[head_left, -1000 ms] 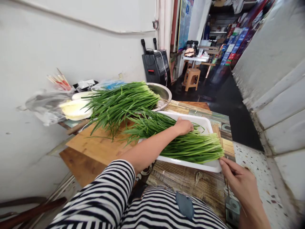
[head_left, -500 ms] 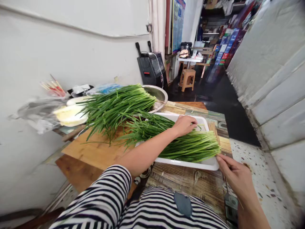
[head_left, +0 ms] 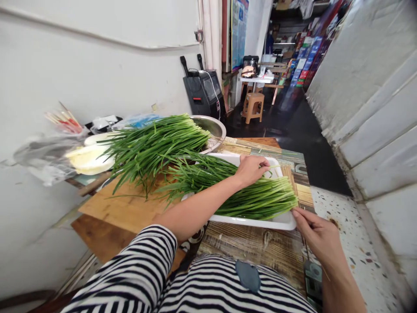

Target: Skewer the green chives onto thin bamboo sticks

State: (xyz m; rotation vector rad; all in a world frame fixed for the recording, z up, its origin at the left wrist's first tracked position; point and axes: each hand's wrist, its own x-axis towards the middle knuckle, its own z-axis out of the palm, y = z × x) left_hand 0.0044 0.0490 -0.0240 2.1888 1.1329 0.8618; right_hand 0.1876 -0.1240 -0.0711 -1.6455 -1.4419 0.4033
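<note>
Our left hand [head_left: 250,170] has risen a little from the chives [head_left: 260,201] in the tray [head_left: 254,223], right of centre, pinching seemingly one stalk [head_left: 275,166]; our right hand [head_left: 321,239] grips, apparently, a stick [head_left: 326,274]; we'd best keep the pale ends level

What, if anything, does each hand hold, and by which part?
The left hand seems to pinch a stalk near its pale end. The right hand is at the edge of the tray; whether it pinches anything cannot be told.
</note>
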